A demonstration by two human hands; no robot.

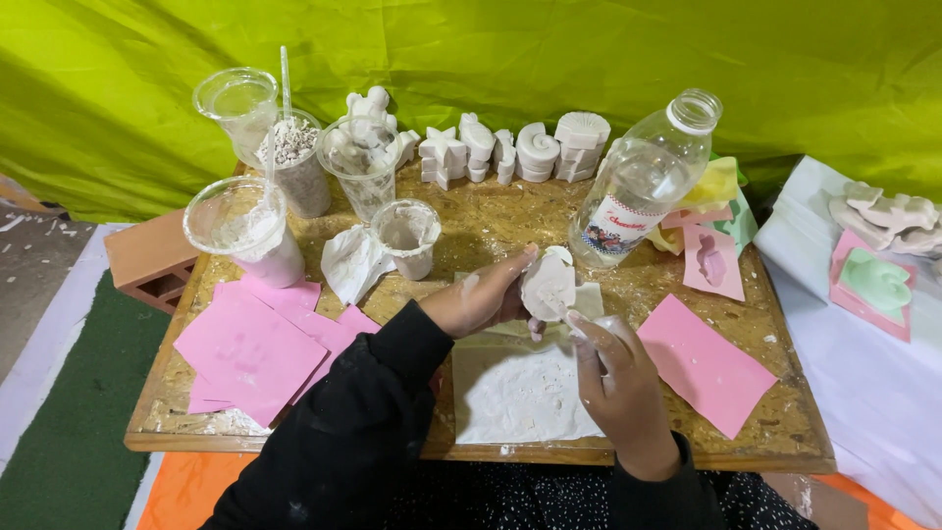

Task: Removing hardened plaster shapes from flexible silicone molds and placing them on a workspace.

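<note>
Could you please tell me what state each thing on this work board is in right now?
left hand: closed around a white plaster cast, lifted above the board
right hand: fingers curled, touching the cast's lower edge
clear bottle: uncapped, tilted, standing
small cup: upright, coated with white residue
front plastic cup: upright, part-filled with white powder
pink sheets: lying flat, overlapping
white tray: flat, dusted with powder
row of casts: standing, unpainted

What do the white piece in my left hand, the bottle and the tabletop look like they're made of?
White piece in the left hand: probably cast plaster, matte and chalky, with white powder lying below it. Bottle: clear plastic, glossy, see-through, with a paper-like label. Tabletop: pressed wood-chip board, rough and unfinished, flakes visible and dusted white.
</note>
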